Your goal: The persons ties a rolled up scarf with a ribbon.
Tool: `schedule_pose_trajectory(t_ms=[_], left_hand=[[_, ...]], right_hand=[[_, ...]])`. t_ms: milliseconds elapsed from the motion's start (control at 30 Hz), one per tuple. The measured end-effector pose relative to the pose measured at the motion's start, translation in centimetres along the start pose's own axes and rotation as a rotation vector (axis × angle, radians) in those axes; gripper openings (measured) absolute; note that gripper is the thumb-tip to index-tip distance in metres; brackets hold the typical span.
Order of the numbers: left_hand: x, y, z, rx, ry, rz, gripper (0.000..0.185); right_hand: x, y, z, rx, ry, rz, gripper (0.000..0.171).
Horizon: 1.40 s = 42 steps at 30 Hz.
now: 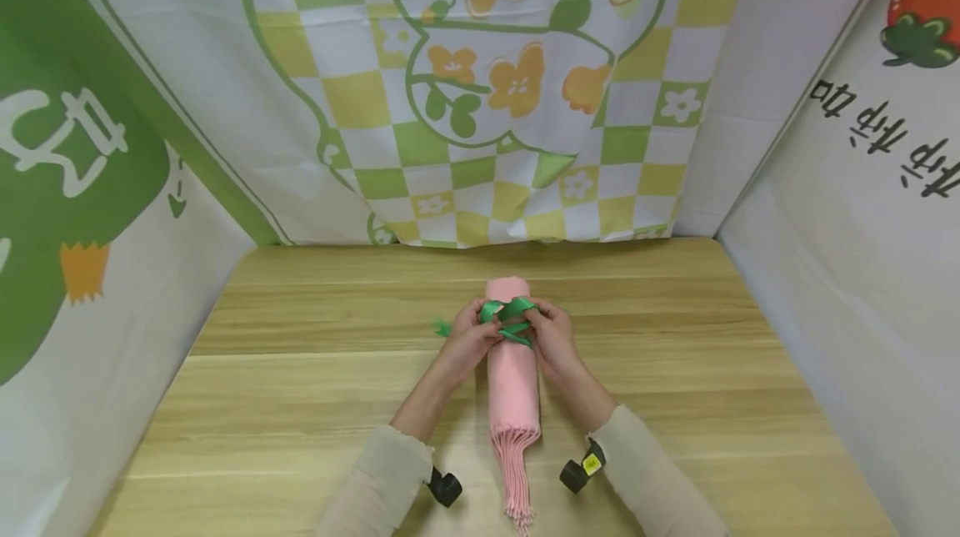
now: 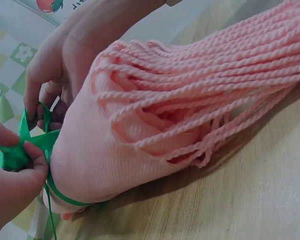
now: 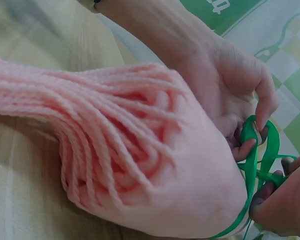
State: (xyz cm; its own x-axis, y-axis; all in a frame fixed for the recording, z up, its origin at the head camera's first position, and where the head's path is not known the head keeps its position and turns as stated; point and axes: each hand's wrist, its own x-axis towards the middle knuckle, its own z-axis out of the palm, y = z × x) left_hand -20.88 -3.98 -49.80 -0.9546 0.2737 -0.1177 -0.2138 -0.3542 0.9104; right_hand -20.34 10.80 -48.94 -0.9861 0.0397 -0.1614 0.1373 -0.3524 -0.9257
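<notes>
A rolled pink scarf (image 1: pixel 513 378) lies on the wooden table (image 1: pixel 300 387), its fringe (image 1: pixel 517 487) pointing toward me. A green ribbon (image 1: pixel 508 313) circles the roll near its far end, with loops on top. My left hand (image 1: pixel 491 328) pinches the ribbon on the left side of the roll, and my right hand (image 1: pixel 534 322) pinches it on the right. In the left wrist view the left hand (image 2: pixel 20 147) grips a ribbon loop beside the scarf (image 2: pixel 115 145). The right wrist view has the right hand (image 3: pixel 277 180) holding the knot, with the ribbon (image 3: pixel 250 150) stretched over the scarf (image 3: pixel 155 170).
Printed cloth walls (image 1: pixel 487 87) close in the table at the back, left and right. A loose green ribbon end (image 1: pixel 442 326) lies on the wood left of the roll. Black wrist cameras (image 1: pixel 445 487) hang under both sleeves.
</notes>
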Motion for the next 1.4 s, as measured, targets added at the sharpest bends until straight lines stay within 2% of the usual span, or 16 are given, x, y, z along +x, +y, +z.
schedule_pose_trajectory(t_ms=[100,267,400,533,733,933,1033,1100,1300,1400], left_hand=[[-0.1,-0.1,0.1,0.103,0.038,0.002,0.025],[-0.2,0.0,-0.3,0.208,0.107,0.054,0.027],[-0.4,0.3,-1.3,0.209,0.182,0.106,0.027],[-0.8,0.7,-2.6,0.170,0.265,0.121,0.027],[-1.9,1.1,-4.6,0.040,0.327,0.103,0.035],[-2.8,1.1,-6.1,-0.291,0.360,0.060,0.039],[-3.3,1.1,-6.6,-0.412,0.373,0.031,0.044],[-3.6,1.0,-6.9,-0.454,0.376,0.014,0.049],[-4.2,0.4,-7.5,-0.485,0.360,-0.009,0.057],[-4.5,0.1,-7.8,-0.505,0.372,-0.013,0.056]], right_hand=[[0.1,-0.2,-0.1,-0.014,0.039,-0.004,0.025],[0.4,-0.5,-0.7,0.063,0.070,-0.049,0.036],[0.6,-1.0,-1.4,0.133,0.084,-0.063,0.042],[1.0,-1.7,-2.8,0.192,0.108,-0.035,0.047],[1.4,-2.4,-5.4,0.248,0.133,0.001,0.043],[1.3,-2.9,-7.6,0.395,0.166,0.054,0.045],[1.1,-2.9,-8.6,0.471,0.170,0.100,0.044],[1.0,-2.9,-9.0,0.510,0.171,0.145,0.046],[0.6,-2.7,-10.4,0.534,0.186,0.263,0.061],[0.6,-2.5,-11.0,0.575,0.212,0.302,0.058]])
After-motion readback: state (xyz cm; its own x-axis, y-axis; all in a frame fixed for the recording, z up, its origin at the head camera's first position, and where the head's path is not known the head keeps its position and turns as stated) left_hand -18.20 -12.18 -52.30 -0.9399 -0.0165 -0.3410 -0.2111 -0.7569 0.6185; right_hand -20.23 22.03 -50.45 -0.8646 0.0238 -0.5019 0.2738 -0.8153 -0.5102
